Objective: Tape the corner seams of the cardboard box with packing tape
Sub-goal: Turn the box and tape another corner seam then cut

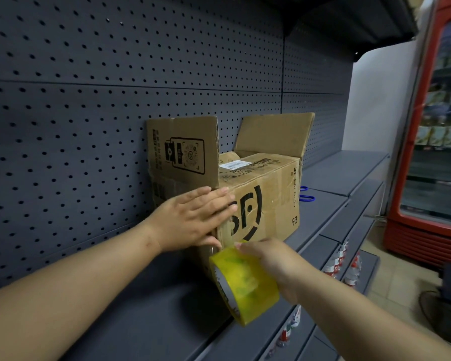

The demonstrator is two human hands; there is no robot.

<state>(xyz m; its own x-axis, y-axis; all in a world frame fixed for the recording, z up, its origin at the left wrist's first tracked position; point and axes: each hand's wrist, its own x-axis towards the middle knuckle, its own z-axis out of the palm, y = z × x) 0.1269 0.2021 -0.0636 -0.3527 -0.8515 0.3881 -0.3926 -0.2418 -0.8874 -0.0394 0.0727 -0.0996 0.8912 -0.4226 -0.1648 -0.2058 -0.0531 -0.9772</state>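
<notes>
One hand [193, 220] flat on box [274, 204], tape [248, 280] gripped

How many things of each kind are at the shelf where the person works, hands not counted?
Cardboard box: 1
Roll of packing tape: 1
Pair of scissors, only blue handles showing behind the box: 1
Total: 3
</notes>
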